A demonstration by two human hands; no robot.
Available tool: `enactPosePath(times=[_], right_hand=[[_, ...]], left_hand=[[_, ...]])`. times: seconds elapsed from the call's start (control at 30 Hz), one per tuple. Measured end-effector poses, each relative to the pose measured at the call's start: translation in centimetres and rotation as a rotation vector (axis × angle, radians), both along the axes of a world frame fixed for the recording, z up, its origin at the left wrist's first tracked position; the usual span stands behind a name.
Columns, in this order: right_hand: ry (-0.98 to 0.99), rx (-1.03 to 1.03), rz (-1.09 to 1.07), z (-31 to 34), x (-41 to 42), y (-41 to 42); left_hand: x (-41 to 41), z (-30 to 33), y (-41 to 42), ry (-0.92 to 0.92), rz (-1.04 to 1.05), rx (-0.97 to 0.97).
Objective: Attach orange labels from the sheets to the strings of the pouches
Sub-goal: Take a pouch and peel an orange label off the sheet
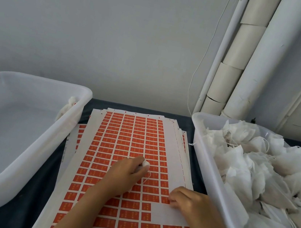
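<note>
A stack of label sheets [129,150] lies between two translucent tubs: the left tub [18,151] holds one white pouch [67,108], the right tub [211,195] a heap of pouches [256,172]. On the sheets, the left hand [127,174] grips a bunched pouch [145,164]; the right hand [184,199] pinches at an orange label [165,200].

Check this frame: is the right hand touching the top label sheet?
Touching. The head view shows the right hand resting on the top label sheet, fingertips down at the edge of the bare patch where labels are gone.
</note>
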State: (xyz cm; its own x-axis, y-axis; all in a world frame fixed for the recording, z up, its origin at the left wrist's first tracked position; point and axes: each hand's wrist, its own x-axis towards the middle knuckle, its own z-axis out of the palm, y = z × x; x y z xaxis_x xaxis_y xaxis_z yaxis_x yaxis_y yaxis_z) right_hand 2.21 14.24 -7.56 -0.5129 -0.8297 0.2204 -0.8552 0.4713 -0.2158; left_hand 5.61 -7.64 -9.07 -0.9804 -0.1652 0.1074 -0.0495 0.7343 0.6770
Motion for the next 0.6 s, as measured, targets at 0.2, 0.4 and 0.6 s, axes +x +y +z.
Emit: enactPosePath(times=[0.2,0.4,0.6], right_hand=[[0.196,-0.032,0.022,0.32,0.57,-0.24],[0.324,-0.033,0.038,-0.07,0.83,-0.15],[0.353,-0.020,0.034,0.00,0.87,-0.16]], left_hand=[[0.00,0.01,-0.01,-0.002,-0.009,-0.011],[-0.14,-0.07,0.04,-0.008,-0.005,-0.023],[-0.08,-0.11,0.06,-0.011,-0.010,-0.011]])
